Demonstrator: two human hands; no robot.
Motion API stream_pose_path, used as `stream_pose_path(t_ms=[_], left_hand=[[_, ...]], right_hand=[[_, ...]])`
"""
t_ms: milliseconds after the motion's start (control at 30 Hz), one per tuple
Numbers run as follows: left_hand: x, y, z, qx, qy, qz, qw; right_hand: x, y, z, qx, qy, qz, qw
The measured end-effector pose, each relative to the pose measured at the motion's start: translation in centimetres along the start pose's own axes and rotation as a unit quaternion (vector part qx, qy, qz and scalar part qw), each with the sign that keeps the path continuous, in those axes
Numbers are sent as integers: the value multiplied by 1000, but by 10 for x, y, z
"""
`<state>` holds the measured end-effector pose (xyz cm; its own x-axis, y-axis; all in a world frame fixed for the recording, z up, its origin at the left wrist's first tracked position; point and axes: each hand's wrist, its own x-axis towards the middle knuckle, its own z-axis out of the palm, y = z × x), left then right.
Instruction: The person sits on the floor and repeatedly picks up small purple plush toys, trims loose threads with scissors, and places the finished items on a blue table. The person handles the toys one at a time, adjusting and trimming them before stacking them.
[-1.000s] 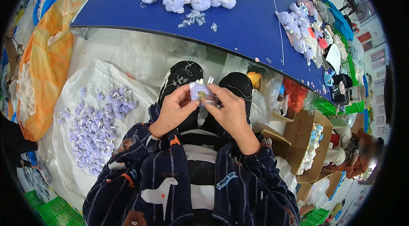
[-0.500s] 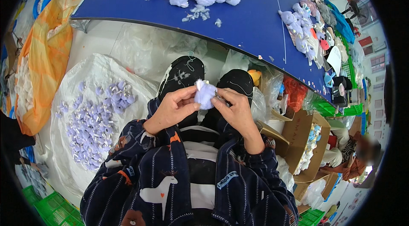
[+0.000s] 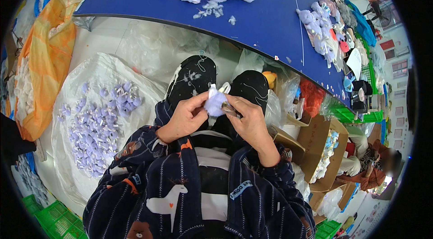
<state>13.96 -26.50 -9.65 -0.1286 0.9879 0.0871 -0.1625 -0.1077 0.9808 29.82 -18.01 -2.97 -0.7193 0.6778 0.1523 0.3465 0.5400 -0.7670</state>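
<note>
A small lilac plush toy (image 3: 214, 105) with pale tags or ears on top is held up over my lap, between my knees. My left hand (image 3: 184, 120) pinches its left side between thumb and fingers. In my right hand (image 3: 249, 122) is a small dark metal tool (image 3: 231, 110), its tip against the toy's right side; the fingers hide most of it, so its exact kind does not show. Bits of lilac fluff and a loose thread cling to my dark trouser knees.
Many similar plush toys lie on a white sheet (image 3: 135, 126) on the floor at left. Ahead, a blue table (image 3: 144, 0) carries more toys and fluff scraps. Cardboard boxes (image 3: 315, 144) stand at right, near a seated person (image 3: 376, 167). An orange sack (image 3: 52, 49) is at far left.
The dark metal tool in my right hand has come into sight against the toy. The toy has turned slightly, and its white tag or ear shows more.
</note>
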Motion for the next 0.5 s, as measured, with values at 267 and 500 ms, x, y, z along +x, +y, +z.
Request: stream_pose_path(t_ms=[267, 500], left_hand=[[-3, 0, -3, 13, -70, 2, 997], [-7, 2, -5, -40, -95, -39, 994]], right_hand=[[-3, 4, -1, 54, -12, 69, 996], [-7, 21, 6, 130, -17, 120, 984]])
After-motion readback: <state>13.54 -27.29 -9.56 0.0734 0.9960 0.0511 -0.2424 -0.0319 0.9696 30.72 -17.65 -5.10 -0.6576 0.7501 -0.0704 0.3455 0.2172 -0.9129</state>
